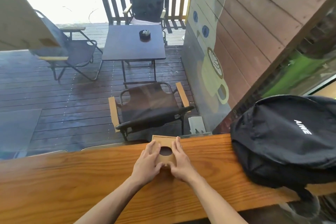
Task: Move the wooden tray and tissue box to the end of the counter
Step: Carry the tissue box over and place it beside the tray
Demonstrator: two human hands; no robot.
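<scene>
While both hands clasp tissue box (165, 151) on counter (72, 178): left hand (148, 163), right hand (180, 162) flank its sides. Backpack (287, 142) lies right of box. Tray unseen; progress unclear.

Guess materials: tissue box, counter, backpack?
Tissue box: looks like light wood or bamboo, matte; faint grain, crisp edges, dark oval opening. Counter: wood, glossy varnish; bold grain with sheen, could be veneer. Backpack: black woven fabric, likely nylon or polyester; soft wrinkles, printed white lettering.
</scene>
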